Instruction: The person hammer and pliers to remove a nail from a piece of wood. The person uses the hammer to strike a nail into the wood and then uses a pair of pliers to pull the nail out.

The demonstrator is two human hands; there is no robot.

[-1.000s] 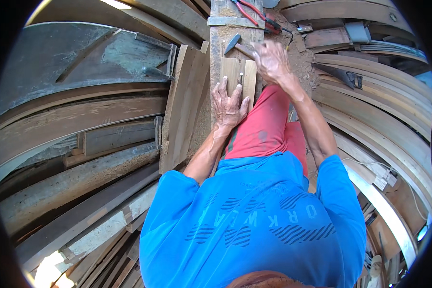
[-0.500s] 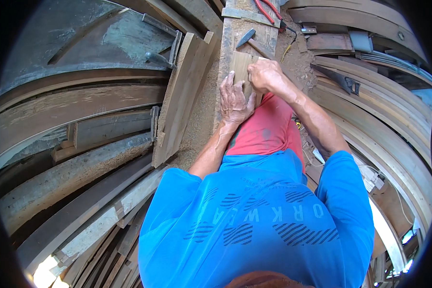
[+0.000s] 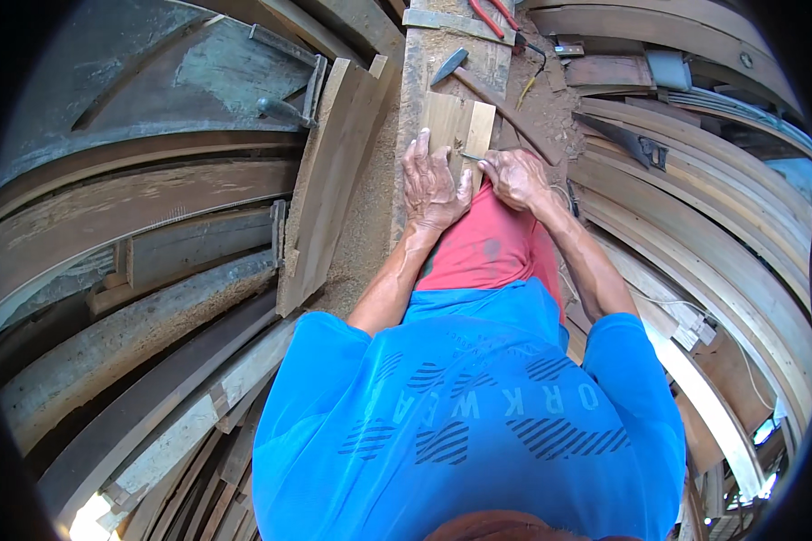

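Observation:
A pale wooden block point(image 3: 444, 110) lies on the narrow bench in front of my lap, with a small rough-edged hole and wood crumbs in its top. My left hand point(image 3: 433, 187) rests along its left near side, fingers stretched out and thumb apart, steadying it. Pinched in my right hand point(image 3: 517, 178) is a thin metal chisel point(image 3: 470, 156), its tip pointing left near the hole; most of its handle is hidden by the fingers. Just beyond the block lies a hammer point(image 3: 496, 93) with a grey head and a long wooden handle slanting toward the right.
Sawdust covers the bench plank point(image 3: 415, 77). Red-handled pliers point(image 3: 489, 18) lie at its far end. A notched board point(image 3: 338, 180) leans at left. On the right a handsaw point(image 3: 624, 140) rests on stacked curved planks point(image 3: 695, 212).
My right hand has moved right and nearer, off the block's top, uncovering the hole, the chisel and the hammer's handle. My left hand stays on the block. The whole view has shifted slightly.

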